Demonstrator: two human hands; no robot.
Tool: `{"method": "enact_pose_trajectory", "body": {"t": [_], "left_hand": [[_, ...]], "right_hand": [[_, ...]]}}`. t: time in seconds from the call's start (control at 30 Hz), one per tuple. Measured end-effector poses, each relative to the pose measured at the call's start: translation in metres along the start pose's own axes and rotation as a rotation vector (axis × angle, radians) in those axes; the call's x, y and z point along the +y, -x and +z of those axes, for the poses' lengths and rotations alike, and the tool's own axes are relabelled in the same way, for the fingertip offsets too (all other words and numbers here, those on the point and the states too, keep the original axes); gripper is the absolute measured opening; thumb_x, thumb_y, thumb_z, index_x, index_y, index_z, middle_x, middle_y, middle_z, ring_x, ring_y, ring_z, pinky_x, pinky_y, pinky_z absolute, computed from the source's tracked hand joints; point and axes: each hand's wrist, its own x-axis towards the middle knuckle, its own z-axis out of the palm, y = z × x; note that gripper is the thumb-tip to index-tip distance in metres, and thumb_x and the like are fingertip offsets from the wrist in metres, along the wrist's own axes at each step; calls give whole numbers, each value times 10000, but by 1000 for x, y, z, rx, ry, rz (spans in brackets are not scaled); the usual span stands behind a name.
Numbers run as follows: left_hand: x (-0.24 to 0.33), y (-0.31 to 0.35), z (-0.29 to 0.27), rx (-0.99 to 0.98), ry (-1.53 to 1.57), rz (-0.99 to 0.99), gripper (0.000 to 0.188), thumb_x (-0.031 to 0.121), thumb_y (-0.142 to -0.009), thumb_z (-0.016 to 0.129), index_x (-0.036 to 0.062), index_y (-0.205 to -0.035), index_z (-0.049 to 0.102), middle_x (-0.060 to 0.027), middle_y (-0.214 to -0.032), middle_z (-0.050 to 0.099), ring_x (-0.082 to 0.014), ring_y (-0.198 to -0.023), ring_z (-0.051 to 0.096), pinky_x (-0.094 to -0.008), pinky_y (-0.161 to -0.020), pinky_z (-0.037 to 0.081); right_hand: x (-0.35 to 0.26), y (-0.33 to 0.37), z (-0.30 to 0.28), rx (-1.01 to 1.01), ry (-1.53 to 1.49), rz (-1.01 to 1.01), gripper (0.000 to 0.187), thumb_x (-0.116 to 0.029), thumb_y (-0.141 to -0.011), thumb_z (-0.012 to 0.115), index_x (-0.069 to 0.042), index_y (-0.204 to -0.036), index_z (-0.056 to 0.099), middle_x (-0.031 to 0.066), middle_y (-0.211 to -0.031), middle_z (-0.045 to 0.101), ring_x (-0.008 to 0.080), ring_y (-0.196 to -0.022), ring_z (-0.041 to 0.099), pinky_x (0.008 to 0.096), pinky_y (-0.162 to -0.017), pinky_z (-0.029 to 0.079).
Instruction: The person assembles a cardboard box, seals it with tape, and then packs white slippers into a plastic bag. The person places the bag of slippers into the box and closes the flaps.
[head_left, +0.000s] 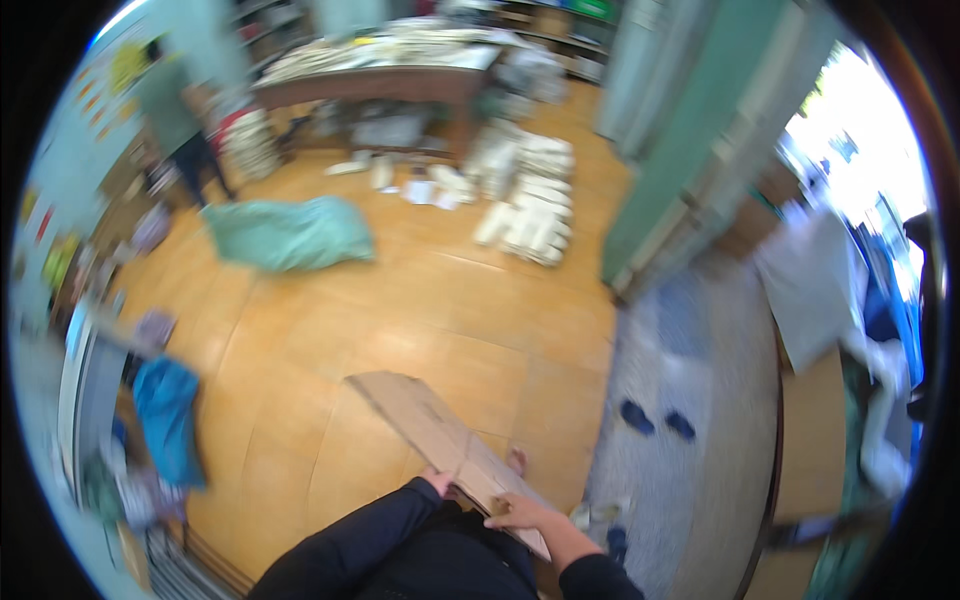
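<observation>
A long flat piece of brown cardboard (430, 425) slants out in front of me over the tiled floor. My left hand (438, 483) grips its near left edge. Over the near right part of the same cardboard my right hand (518, 512) is closed, fingers on top. Both forearms wear dark sleeves. A bare foot (517, 461) shows just beyond the cardboard's right edge.
A green sack (290, 232) lies on the floor ahead left. White stacked bundles (530, 195) sit by a wooden table (380, 85). A person (175, 120) stands far left. A green door (690, 140) and a pair of blue slippers (655, 420) are to the right.
</observation>
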Motion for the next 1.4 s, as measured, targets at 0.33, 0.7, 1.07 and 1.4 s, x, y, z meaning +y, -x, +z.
{"method": "enact_pose_trajectory", "body": {"t": [0.33,0.7,1.07,1.4], "left_hand": [[37,41,-21,64,-283,190,828,490,-828,733,-39,-1366,392,-210,-1043,691,-260,-684,709,-344,-549,559],[0,-15,-3,133,-87,-201,621,473,-903,577,-97,-1150,594,-237,-836,705,-332,-653,708,-429,-564,564],[57,38,-4,204,354,-12,416,266,-952,532,-140,-1022,595,-277,-889,700,-345,-695,726,-375,-521,602],[44,64,-118,446,680,192,367,202,-906,572,-148,-1010,604,-241,-805,694,-316,-612,714,-369,-498,586]], "right_hand": [[-34,-27,-14,-50,-246,47,749,-567,-833,680,-77,-1382,540,223,-1212,657,322,-1122,642,382,-962,485],[-36,-45,-44,222,433,7,489,-469,-932,558,-30,-1106,683,286,-1071,661,451,-1047,618,486,-925,485],[-46,-57,-177,286,681,-30,397,-394,-928,555,-70,-1131,661,240,-1072,676,419,-1028,636,496,-915,497],[-332,-148,-218,500,898,-517,279,-280,-876,640,-43,-1013,695,251,-916,682,439,-914,650,494,-820,518]]}}
